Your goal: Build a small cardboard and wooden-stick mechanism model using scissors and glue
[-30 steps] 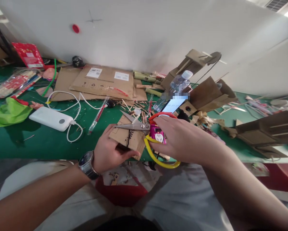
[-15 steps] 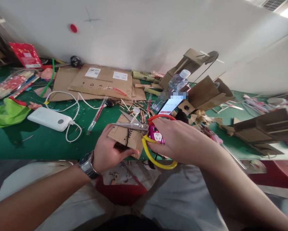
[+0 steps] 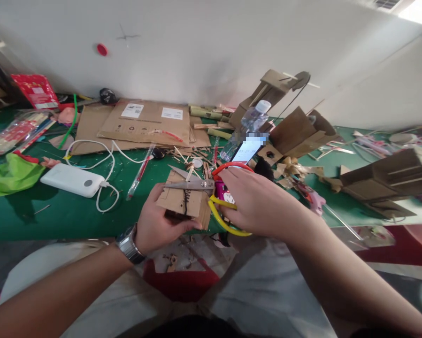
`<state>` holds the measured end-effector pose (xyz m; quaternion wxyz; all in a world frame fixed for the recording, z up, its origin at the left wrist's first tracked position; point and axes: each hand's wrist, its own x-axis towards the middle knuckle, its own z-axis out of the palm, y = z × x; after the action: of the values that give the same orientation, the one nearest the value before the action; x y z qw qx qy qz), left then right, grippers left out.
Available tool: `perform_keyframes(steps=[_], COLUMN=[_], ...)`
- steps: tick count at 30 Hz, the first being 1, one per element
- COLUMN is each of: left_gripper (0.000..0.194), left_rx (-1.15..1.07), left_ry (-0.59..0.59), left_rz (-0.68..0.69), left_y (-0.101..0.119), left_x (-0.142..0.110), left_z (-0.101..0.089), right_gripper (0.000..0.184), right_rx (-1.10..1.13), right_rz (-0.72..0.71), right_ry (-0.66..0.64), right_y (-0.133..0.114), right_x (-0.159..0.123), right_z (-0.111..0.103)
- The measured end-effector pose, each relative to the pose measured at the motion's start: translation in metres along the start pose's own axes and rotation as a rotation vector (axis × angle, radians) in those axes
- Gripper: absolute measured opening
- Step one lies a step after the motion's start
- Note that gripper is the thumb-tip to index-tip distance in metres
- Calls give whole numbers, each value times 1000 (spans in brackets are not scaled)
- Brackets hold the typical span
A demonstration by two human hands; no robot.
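Note:
My left hand [image 3: 159,219] grips a small cardboard box [image 3: 175,201] by its left side, thumb along the lower edge. A black cord or line runs down the box's face. My right hand [image 3: 248,195] is closed round the handles of a pair of scissors [image 3: 207,186], one loop orange-red and the other yellow. The blades are spread and lie over the top of the box, around a thin pale stick [image 3: 189,172] that stands up there. A pink piece with a white pattern shows between the handles, partly covered by my fingers.
On the green table [image 3: 101,211] lie a white power bank [image 3: 73,180] with a cable, a flat cardboard parcel [image 3: 143,122] and wood scraps. A water bottle [image 3: 253,117], a lit phone [image 3: 248,150], cardboard structures [image 3: 387,176] and a glue gun [image 3: 314,199] are behind and to the right.
The spread blades have come slightly closer together around the stick. The view has shifted a little; my left hand keeps its hold on the box.

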<state>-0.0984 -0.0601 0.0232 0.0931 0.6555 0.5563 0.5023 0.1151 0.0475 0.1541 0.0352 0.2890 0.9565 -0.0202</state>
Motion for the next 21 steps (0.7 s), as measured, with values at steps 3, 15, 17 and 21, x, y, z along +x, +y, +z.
perform_keyframes(steps=[3, 15, 17, 21], left_gripper=[75, 81, 75, 56], left_rx=[-140, -513, -536, -590], left_ry=[-73, -125, -215, -234], left_rz=[47, -100, -128, -230], left_y=[-5, -38, -33, -28], left_x=[3, 39, 41, 41], left_z=[-10, -35, -34, -30], right_gripper=[17, 11, 13, 14], right_rx=[16, 73, 73, 65], right_rz=[-9, 40, 50, 67], right_ry=[39, -6, 2, 24], right_y=[6, 5, 3, 0], right_x=[0, 2, 2, 1], right_z=[-1, -7, -6, -5])
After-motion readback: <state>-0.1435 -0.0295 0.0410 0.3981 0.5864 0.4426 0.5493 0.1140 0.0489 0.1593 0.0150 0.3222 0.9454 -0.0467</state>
